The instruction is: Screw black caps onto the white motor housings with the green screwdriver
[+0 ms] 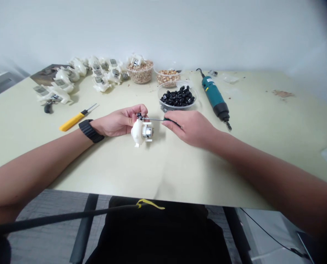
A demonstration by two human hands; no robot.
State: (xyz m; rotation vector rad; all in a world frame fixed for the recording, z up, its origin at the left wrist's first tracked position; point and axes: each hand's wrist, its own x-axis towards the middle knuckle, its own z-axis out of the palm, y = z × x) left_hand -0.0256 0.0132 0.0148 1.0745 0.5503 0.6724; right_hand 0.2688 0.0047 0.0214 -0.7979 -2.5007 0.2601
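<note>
Gripping unmarked white housing (141,132), screwdriver (159,119)

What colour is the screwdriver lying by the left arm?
Yellow handle, seen in the head view.

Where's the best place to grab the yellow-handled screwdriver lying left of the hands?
Probably the yellow handle of the yellow-handled screwdriver. It lies flat on the table, metal shaft pointing up-right. Come from above, fingers across the handle's thick middle: it is the widest part, and nothing crowds its sides.
</note>
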